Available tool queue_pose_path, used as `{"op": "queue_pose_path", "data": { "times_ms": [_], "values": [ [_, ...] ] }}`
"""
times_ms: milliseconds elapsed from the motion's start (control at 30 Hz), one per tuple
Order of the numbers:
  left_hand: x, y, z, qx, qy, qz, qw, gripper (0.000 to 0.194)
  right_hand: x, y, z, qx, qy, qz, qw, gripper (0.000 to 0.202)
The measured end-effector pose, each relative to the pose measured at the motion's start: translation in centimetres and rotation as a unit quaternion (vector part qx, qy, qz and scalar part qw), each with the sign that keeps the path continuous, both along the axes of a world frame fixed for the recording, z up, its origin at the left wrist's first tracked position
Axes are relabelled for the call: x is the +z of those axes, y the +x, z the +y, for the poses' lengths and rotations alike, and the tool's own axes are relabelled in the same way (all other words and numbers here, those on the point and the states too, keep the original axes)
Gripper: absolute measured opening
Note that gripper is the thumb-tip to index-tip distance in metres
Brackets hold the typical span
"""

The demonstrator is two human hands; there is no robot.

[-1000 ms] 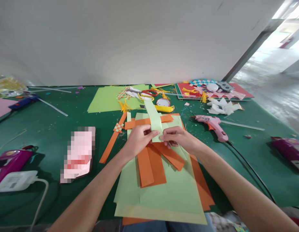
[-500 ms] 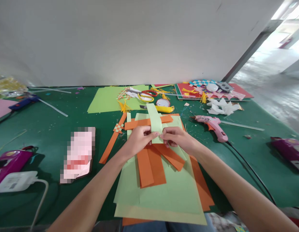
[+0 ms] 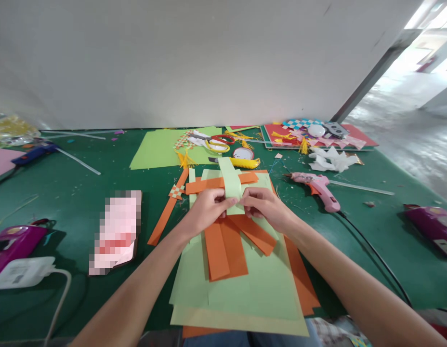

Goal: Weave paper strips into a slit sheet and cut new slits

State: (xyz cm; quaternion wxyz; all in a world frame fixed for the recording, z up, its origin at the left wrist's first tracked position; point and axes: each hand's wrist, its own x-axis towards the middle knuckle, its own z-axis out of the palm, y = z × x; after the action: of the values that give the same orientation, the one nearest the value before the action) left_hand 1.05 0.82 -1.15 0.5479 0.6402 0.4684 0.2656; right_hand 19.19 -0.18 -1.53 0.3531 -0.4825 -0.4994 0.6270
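Two hands (image 3: 234, 208), one green strip (image 3: 230, 180) pinched

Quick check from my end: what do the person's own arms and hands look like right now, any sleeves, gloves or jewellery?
Both forearms are bare right up to the bottom edge of the picture, with no sleeves in view. The left hand and right hand wear no gloves. No watch, bracelet or ring shows, and no markings either.
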Motion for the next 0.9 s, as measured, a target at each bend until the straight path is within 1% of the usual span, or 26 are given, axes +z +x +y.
{"op": "queue_pose_path", "data": {
  "times_ms": [100, 267, 433, 567, 767, 900],
  "values": [
    [-0.2, 0.0, 0.0, -0.01, -0.004, 0.0, 1.0, 0.03, -0.1, -0.1, 0.0, -0.026, 0.015, 0.015, 0.999, 0.019],
    [-0.1, 0.1, -0.1, -0.015, -0.001, 0.004, 1.0, 0.029, -0.4, -0.3, 0.1, -0.051, 0.032, 0.041, 0.997, 0.018],
    [0.5, 0.5, -0.6, -0.041, -0.008, 0.037, 0.998, 0.031, -0.5, 0.1, 0.4, -0.093, 0.031, 0.056, 0.994, 0.019],
    [0.6, 0.5, -0.7, -0.072, -0.014, 0.053, 0.996, 0.032, -0.4, 0.5, 0.6, -0.11, 0.047, 0.074, 0.99, 0.016],
    [0.6, 0.4, -0.9, -0.116, -0.023, 0.051, 0.992, 0.035, 0.1, 1.0, 0.8, -0.143, 0.071, 0.085, 0.984, 0.015],
    [0.8, 0.5, -1.1, -0.143, -0.032, 0.059, 0.987, 0.035, 0.6, 1.7, 1.2, -0.182, 0.077, 0.095, 0.976, 0.015]
  ]
}}
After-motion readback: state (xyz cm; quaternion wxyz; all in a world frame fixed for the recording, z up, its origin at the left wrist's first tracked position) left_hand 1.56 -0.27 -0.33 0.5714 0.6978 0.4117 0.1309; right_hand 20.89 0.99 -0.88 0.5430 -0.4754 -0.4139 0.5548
